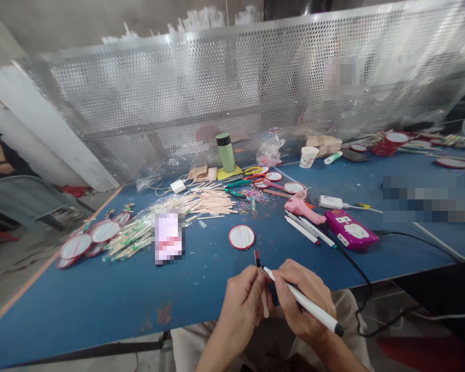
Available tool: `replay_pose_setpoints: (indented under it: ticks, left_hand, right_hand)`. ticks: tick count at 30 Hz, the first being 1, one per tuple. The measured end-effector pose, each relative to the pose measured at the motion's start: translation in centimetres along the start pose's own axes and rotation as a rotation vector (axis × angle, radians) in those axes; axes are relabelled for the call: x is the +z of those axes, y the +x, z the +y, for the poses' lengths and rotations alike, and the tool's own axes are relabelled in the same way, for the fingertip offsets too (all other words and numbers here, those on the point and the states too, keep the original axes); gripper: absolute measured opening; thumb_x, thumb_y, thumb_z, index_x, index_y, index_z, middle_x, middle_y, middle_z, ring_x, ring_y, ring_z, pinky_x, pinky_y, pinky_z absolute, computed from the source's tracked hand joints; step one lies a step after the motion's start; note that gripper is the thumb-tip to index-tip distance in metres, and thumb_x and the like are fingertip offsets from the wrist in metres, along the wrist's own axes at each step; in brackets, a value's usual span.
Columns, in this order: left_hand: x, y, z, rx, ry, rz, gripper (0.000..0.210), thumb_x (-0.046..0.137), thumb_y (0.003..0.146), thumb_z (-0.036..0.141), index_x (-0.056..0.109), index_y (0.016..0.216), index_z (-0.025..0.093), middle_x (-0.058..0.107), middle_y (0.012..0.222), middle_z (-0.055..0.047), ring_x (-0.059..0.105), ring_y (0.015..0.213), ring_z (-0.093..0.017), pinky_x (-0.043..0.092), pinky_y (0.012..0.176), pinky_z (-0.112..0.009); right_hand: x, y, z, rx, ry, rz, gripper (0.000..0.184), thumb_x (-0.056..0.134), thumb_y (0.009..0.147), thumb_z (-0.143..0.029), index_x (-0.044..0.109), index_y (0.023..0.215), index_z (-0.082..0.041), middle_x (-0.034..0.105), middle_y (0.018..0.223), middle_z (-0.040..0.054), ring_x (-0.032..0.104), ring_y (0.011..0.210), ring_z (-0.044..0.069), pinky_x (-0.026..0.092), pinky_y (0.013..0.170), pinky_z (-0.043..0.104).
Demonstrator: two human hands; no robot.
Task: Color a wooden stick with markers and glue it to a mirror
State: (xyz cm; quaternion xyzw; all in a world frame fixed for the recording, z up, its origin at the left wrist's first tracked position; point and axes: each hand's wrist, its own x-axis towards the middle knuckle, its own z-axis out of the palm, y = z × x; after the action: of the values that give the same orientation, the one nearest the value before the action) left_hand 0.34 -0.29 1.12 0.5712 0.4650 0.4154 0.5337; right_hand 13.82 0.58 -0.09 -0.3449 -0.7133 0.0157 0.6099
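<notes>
Near the table's front edge, my left hand [242,297] pinches a wooden craft stick [265,304]. The stick's upper end is coloured dark red and black. My right hand [304,297] grips a white marker pen [313,310] with a black end, its tip at or close to the dark part of the stick; exact contact is too small to tell. Just beyond the hands lies a round white disc with a red rim [242,237], faint lines across it. To its right rest several white marker pens [303,230] beside a pink glue gun [302,205].
Wooden sticks [213,201] and bagged sticks [129,235] lie left, near a blurred phone-like object [168,238] and red-rimmed discs [75,246]. Behind stand a green bottle [226,154] and a paper cup [308,156]. A purple box [349,230] with a black cable [411,236] sits right.
</notes>
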Motion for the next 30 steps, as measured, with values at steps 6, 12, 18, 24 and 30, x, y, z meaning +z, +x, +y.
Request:
replay_pose_setpoints:
  ticks: [6,12,18,24,30]
  left_hand:
    - [-0.03,0.08,0.27,0.005,-0.002,-0.009,0.045,0.046,0.096,0.056,0.045,0.066,0.023,0.044,0.042,0.008,0.032,0.035,-0.008,0.03,0.041,-0.02]
    - [-0.11,0.06,0.35,0.007,-0.001,-0.014,0.045,0.046,0.095,0.057,0.046,0.066,0.022,0.042,0.041,0.008,0.032,0.034,-0.008,0.029,0.041,-0.02]
    - [-0.05,0.01,0.39,0.011,0.018,-0.01,0.041,0.045,0.096,0.052,0.045,0.067,0.023,0.041,0.042,0.009,0.032,0.036,-0.009,0.033,0.044,-0.02]
    - [-0.08,-0.01,0.1,0.01,0.048,0.008,0.034,0.049,0.095,0.044,0.047,0.069,0.021,0.045,0.048,0.007,0.034,0.038,-0.007,0.03,0.042,-0.019]
    - [-0.36,0.09,0.09,-0.078,-0.074,-0.047,0.041,0.053,0.089,0.056,0.056,0.078,0.017,0.056,0.053,0.003,0.036,0.035,-0.005,0.027,0.036,-0.017]
  right_hand:
    - [0.14,0.02,0.1,-0.007,0.019,0.008,0.016,0.053,0.089,-0.004,0.06,0.089,-0.019,0.062,0.064,0.0003,0.06,0.057,0.014,0.048,0.055,0.025]
    - [-0.04,-0.01,0.07,0.003,0.011,0.008,0.016,0.053,0.089,-0.004,0.061,0.088,-0.019,0.063,0.063,0.0,0.061,0.056,0.014,0.049,0.054,0.025]
    - [-0.05,0.24,-0.03,-0.009,0.025,-0.002,0.018,0.054,0.088,-0.003,0.062,0.088,-0.019,0.063,0.063,0.0004,0.061,0.055,0.014,0.049,0.053,0.025]
    - [-0.01,0.22,0.0,0.004,0.029,0.009,0.018,0.054,0.087,-0.003,0.063,0.087,-0.019,0.064,0.063,0.0005,0.061,0.055,0.013,0.05,0.053,0.025]
    - [-0.55,-0.34,0.48,0.025,0.034,0.06,0.019,0.056,0.086,-0.003,0.064,0.092,-0.019,0.067,0.069,0.0013,0.066,0.063,0.015,0.054,0.06,0.026]
